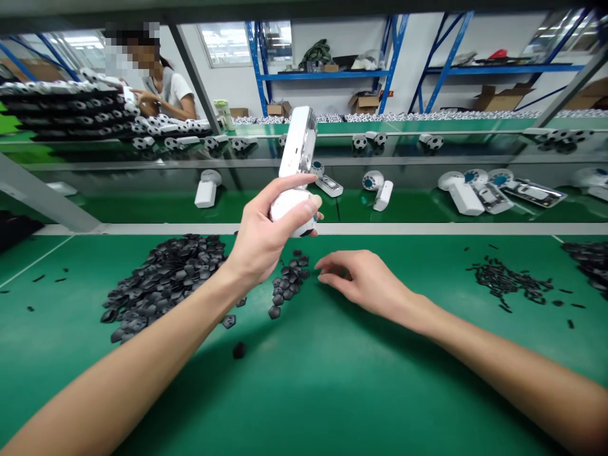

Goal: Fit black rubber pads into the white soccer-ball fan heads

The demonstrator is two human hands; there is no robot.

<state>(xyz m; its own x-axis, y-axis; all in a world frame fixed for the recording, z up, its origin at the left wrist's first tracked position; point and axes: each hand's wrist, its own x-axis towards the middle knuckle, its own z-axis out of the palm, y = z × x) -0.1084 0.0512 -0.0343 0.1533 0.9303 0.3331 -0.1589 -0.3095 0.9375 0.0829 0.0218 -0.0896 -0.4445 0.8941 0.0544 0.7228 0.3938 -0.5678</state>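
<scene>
The left grip (261,234) is closed around the round lower end of a white device (294,149), some fingers hidden behind it, the body rising above the grip. Black pieces (287,282) lie below on the worktop (323,392); just beside them, the right grip (365,278), slightly parted, holds nothing visible.

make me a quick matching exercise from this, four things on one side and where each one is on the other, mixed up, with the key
1. white device
2. right grip
3. large black heap
4. slim black pieces

A. just right of the small cluster of black pieces
B. beyond the right forearm, at the picture's right
C. held up in the left grip
D. on the left part of the green tabletop

Pairs: 1-C, 2-A, 3-D, 4-B
</scene>
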